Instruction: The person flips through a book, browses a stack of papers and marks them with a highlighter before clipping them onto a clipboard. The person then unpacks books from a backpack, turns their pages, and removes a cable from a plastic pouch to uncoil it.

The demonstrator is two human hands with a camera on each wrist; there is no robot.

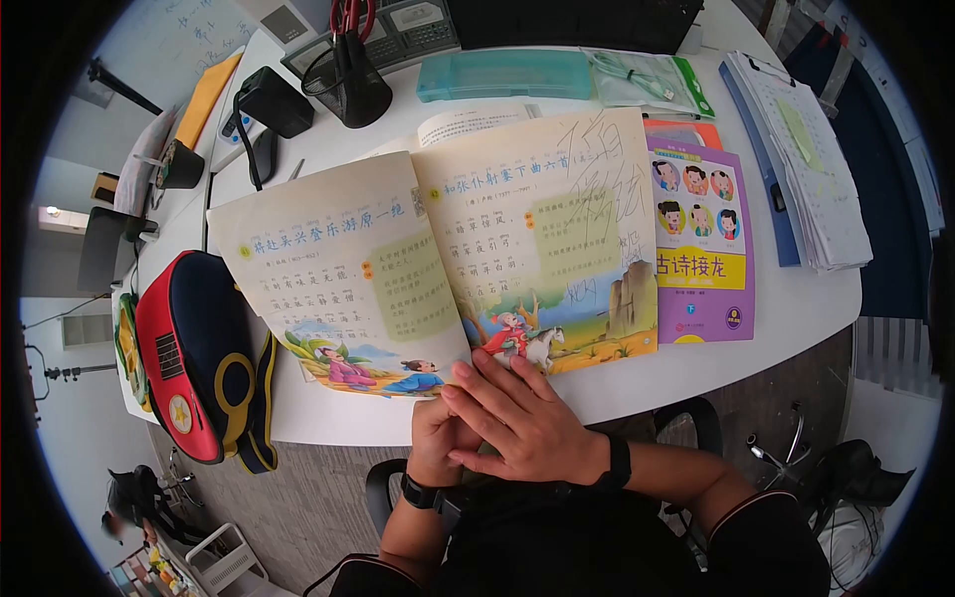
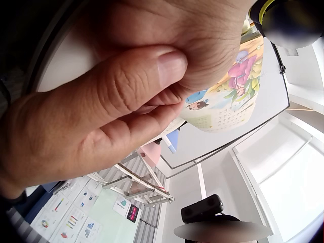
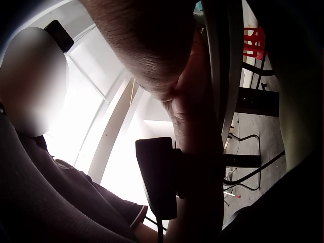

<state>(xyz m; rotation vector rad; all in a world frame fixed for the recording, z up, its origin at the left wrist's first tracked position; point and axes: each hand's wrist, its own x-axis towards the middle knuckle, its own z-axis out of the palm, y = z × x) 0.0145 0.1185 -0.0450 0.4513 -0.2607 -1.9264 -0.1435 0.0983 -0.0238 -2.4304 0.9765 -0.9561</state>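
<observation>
An open picture book [image 1: 388,229] of Chinese verses lies on the white desk, with pencil scribbles on its right page. At its lower edge, my two hands are together. My right hand [image 1: 522,428] lies across my left with straight fingers, and its fingertips overlap the bottom of the book. Beneath it, my left hand [image 1: 430,443] has its fingers curled and partly hidden. Seen from the left wrist, the left thumb [image 2: 131,81] rests against the right hand. Shadow darkens the hands in the right wrist view.
A purple book [image 1: 701,298] sits under the open one's right side. Left stands a red and navy bag [image 1: 204,348]. Along the back are a mesh pen cup [image 1: 348,90], a teal pencil case [image 1: 502,77] and a bagged cable [image 1: 647,80]. A clipboard [image 1: 796,129] lies at right.
</observation>
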